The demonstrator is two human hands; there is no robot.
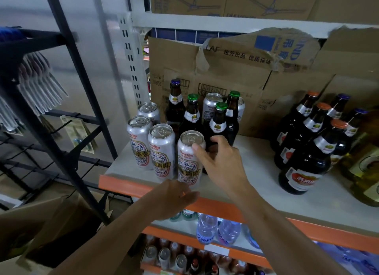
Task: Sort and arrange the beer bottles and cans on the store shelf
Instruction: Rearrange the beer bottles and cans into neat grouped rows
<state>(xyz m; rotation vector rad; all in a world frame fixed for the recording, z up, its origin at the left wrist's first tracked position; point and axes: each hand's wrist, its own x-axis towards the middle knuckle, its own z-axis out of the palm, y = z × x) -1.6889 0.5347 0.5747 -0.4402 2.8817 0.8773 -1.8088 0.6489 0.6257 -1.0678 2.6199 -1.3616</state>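
A silver beer can (189, 160) stands at the front of the white shelf board (256, 168). My right hand (221, 162) holds its upper part, thumb on the rim and fingers behind it. Three matching cans (161, 151) stand to its left. Dark bottles with green caps (220, 118), one with a blue cap (175, 98) and more cans (212, 104) stand behind. My left hand (176, 194) hovers at the orange shelf edge, fingers loosely curled, holding nothing.
Several dark bottles with orange and blue caps (307, 157) crowd the shelf's right side, beside a yellowish bottle (365, 172). Torn cardboard boxes (225, 69) line the back. Water bottles (207, 227) and cans fill lower shelves. A black wire rack (61, 90) stands left.
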